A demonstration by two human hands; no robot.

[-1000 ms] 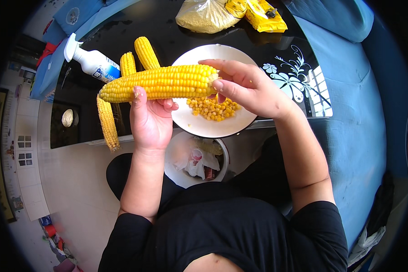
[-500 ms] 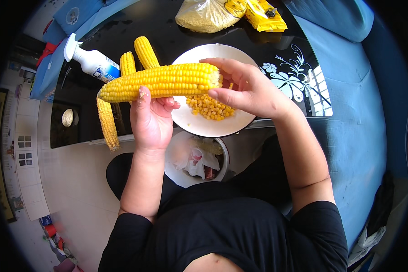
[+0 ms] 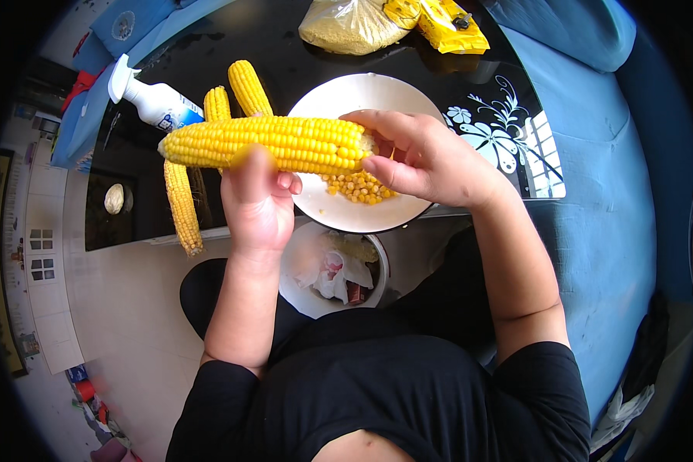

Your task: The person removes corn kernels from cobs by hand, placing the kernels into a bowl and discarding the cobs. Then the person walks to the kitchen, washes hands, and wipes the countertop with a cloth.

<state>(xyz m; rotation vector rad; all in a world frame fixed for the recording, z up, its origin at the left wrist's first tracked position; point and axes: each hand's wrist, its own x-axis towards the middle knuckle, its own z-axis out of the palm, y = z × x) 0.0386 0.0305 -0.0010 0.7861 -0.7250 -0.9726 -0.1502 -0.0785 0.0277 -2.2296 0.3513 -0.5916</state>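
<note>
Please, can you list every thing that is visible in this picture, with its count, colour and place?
corn cob in hands: 1, yellow, above plate edge
other corn cobs: 3, yellow, on table at left
plate: 1, white, on black table
loose kernels: pile, yellow, on plate
spray bottle: 1, white, far left
bags: 2, yellow, table's far edge
bin: 1, white, on floor
left hand: holds cob
right hand: at cob's end

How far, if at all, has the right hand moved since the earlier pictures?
Barely: the right hand still grips the corn cob's end over the white plate.
</note>
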